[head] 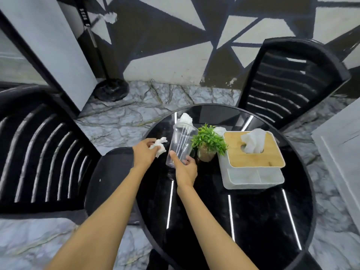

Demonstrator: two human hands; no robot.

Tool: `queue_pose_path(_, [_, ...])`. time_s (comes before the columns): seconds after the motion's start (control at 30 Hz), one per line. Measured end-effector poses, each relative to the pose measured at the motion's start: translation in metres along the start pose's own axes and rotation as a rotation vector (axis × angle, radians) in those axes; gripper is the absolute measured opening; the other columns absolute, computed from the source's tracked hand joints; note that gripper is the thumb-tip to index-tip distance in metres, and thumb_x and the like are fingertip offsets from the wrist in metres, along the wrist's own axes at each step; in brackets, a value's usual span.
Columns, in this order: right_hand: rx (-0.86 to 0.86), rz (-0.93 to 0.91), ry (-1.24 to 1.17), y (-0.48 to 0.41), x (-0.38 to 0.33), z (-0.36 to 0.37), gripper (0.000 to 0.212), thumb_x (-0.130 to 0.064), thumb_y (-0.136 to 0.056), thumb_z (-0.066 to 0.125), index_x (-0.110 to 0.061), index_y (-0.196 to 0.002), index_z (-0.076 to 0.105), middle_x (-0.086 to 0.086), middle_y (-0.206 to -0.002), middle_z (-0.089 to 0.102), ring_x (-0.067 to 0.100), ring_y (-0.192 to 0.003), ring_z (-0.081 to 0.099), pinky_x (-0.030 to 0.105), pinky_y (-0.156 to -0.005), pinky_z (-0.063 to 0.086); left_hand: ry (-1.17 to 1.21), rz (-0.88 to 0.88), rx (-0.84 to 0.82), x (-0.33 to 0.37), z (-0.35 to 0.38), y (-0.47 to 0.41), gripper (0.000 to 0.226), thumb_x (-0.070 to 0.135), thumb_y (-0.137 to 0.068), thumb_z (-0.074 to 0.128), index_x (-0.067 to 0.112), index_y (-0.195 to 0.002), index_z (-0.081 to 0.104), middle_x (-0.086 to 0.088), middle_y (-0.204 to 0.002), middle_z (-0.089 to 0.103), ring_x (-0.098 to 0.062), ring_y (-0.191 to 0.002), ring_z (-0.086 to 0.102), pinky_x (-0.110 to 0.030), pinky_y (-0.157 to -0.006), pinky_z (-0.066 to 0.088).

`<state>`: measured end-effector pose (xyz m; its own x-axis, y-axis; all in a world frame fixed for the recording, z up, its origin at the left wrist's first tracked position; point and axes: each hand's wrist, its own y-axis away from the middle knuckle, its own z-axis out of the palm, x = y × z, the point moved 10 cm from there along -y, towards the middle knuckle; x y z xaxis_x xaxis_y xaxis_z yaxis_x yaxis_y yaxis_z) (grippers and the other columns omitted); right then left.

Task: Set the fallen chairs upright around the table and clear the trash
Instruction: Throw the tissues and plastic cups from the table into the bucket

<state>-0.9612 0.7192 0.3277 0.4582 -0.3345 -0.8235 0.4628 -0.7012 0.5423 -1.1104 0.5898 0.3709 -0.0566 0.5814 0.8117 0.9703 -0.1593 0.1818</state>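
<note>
My left hand grips a crumpled white tissue over the left edge of the round black table. My right hand holds the base of a clear plastic cup, which leans away from me. Another crumpled tissue lies just behind the cup's rim. A third white wad shows behind the small plant. One black slatted chair stands upright at the left of the table, another black chair upright at the far right.
A small green potted plant stands mid-table beside a white tissue box with a wooden lid. A black stand with a round base rises from the marble floor at the back left. A grey panel borders the right side.
</note>
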Motion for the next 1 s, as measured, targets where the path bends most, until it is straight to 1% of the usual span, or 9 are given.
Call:
queue_pose_path(0.27, [-0.331, -0.109, 0.115, 0.068, 0.017, -0.038, 0.073, -0.051, -0.071, 0.074, -0.017, -0.13, 0.049, 0.0, -0.12, 0.053, 0.012, -0.101, 0.051, 0.028, -0.091, 0.041, 0.146, -0.142, 0.2, -0.037, -0.05, 0.128, 0.033, 0.016, -0.078, 0.07, 0.008, -0.111, 0.068, -0.013, -0.107, 0.069, -0.015, -0.094, 0.059, -0.019, -0.084, 0.039])
queue_pose_path(0.47, [-0.495, -0.121, 0.236, 0.117, 0.053, -0.056, 0.071, -0.046, -0.073, 0.075, -0.015, -0.13, 0.048, -0.002, -0.113, 0.051, 0.013, -0.099, 0.051, 0.027, -0.085, 0.039, 0.246, -0.303, 0.286, -0.089, -0.076, 0.223, 0.031, 0.012, -0.076, 0.073, 0.005, -0.106, 0.068, -0.014, -0.105, 0.069, -0.024, -0.096, 0.064, -0.024, -0.086, 0.045])
queue_pose_path(0.53, [-0.542, -0.136, 0.272, 0.135, 0.067, -0.056, 0.065, -0.042, -0.073, 0.075, -0.014, -0.127, 0.05, -0.001, -0.111, 0.052, 0.013, -0.096, 0.051, 0.027, -0.082, 0.039, 0.279, -0.366, 0.304, -0.113, -0.081, 0.251, 0.032, 0.011, -0.076, 0.073, 0.004, -0.106, 0.068, -0.017, -0.106, 0.069, -0.029, -0.1, 0.064, -0.032, -0.091, 0.049])
queue_pose_path(0.6, [-0.585, -0.156, 0.319, 0.154, 0.086, -0.053, 0.064, -0.043, -0.073, 0.076, -0.014, -0.124, 0.052, 0.001, -0.112, 0.053, 0.014, -0.098, 0.052, 0.027, -0.081, 0.041, 0.289, -0.395, 0.321, -0.135, -0.087, 0.278, 0.032, 0.011, -0.076, 0.073, 0.002, -0.107, 0.068, -0.017, -0.103, 0.068, -0.028, -0.095, 0.064, -0.037, -0.093, 0.05])
queue_pose_path(0.7, [-0.645, -0.18, 0.387, 0.183, 0.12, -0.05, 0.059, -0.043, -0.072, 0.076, -0.015, -0.119, 0.053, -0.002, -0.107, 0.054, 0.014, -0.096, 0.054, 0.024, -0.077, 0.043, 0.259, -0.426, 0.337, -0.165, -0.094, 0.321, 0.032, 0.013, -0.078, 0.072, 0.001, -0.107, 0.067, -0.016, -0.1, 0.067, -0.018, -0.087, 0.057, -0.025, -0.081, 0.044])
queue_pose_path(0.8, [-0.692, -0.188, 0.428, 0.213, 0.16, -0.053, 0.047, -0.031, -0.077, 0.075, -0.021, -0.114, 0.049, -0.008, -0.093, 0.055, 0.012, -0.086, 0.055, 0.017, -0.063, 0.04, 0.299, -0.496, 0.345, -0.209, -0.095, 0.367, 0.032, 0.011, -0.078, 0.072, -0.002, -0.106, 0.066, -0.02, -0.102, 0.067, -0.029, -0.095, 0.062, -0.026, -0.079, 0.043])
queue_pose_path(0.87, [-0.71, -0.167, 0.475, 0.23, 0.197, -0.056, 0.058, -0.032, -0.076, 0.076, -0.014, -0.125, 0.048, -0.002, -0.102, 0.057, 0.015, -0.09, 0.057, 0.021, -0.068, 0.044, 0.29, -0.54, 0.336, -0.242, -0.092, 0.398, 0.032, 0.011, -0.077, 0.073, -0.003, -0.106, 0.066, -0.023, -0.106, 0.067, -0.034, -0.103, 0.062, -0.03, -0.084, 0.046])
queue_pose_path(0.93, [-0.701, -0.142, 0.544, 0.242, 0.24, -0.059, 0.068, -0.035, -0.075, 0.076, -0.01, -0.13, 0.045, 0.005, -0.118, 0.056, 0.021, -0.105, 0.056, 0.031, -0.086, 0.047, 0.291, -0.589, 0.338, -0.278, -0.088, 0.429, 0.033, 0.011, -0.077, 0.073, -0.002, -0.106, 0.065, -0.023, -0.108, 0.067, -0.035, -0.105, 0.062, -0.034, -0.089, 0.047])
queue_pose_path(1.0, [-0.724, -0.114, 0.603, 0.252, 0.287, -0.059, 0.071, -0.036, -0.075, 0.076, -0.009, -0.132, 0.043, 0.004, -0.125, 0.052, 0.021, -0.112, 0.053, 0.032, -0.097, 0.044, 0.269, -0.616, 0.342, -0.31, -0.084, 0.458, 0.033, 0.013, -0.079, 0.071, 0.0, -0.108, 0.065, -0.02, -0.109, 0.067, -0.032, -0.105, 0.062, -0.032, -0.088, 0.047])
